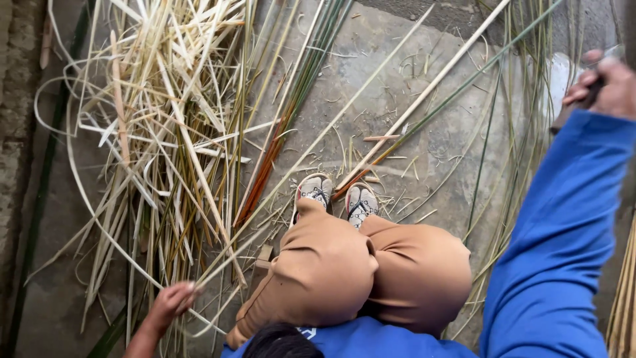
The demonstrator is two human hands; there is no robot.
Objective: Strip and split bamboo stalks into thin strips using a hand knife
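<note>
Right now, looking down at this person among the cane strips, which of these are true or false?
1. The left hand reaches into the pile of pale strips. True.
2. The right hand rests on a knee. False: it is raised at the upper right, gripping a dark handle.
3. The sleeve is red. False: blue.
4. Both feet wear sandals on a concrete floor. True.

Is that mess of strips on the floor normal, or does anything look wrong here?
Nothing looks broken. Split cane strips lie in a loose, tangled heap on the concrete floor, with thin shavings scattered around the shoes. The left hand grips one strip; the right hand holds a dark handle.
</note>
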